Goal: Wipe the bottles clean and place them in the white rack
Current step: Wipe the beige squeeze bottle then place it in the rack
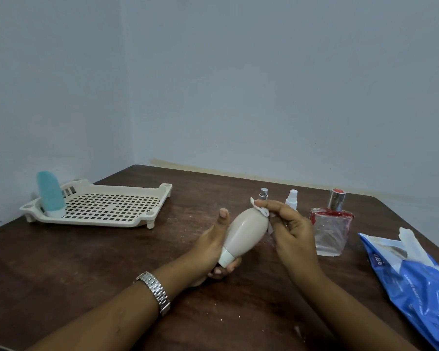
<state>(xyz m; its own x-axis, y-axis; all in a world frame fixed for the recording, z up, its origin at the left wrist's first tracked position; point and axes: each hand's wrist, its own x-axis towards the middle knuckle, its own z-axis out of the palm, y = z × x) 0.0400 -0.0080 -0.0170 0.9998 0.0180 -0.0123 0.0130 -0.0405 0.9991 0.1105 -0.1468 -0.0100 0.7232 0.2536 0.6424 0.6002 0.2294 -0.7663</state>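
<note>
My left hand (209, 245) grips a beige bottle (246, 231) near its white cap, holding it tilted above the table with the cap toward me. My right hand (289, 224) pinches a small white wipe (260, 209) against the bottle's far end. A teal bottle (50, 195) stands cap-down in the near left corner of the white rack (107, 206). Behind my right hand stand a small silver-capped spray bottle (263, 193), a small white spray bottle (292, 198) and a square glass perfume bottle (331, 229) with red trim.
A blue wipes pack (413, 277) lies at the right table edge with a white wipe sticking out. The dark wooden table (112, 262) sits in a corner of pale walls. A metal watch (155, 290) is on my left wrist.
</note>
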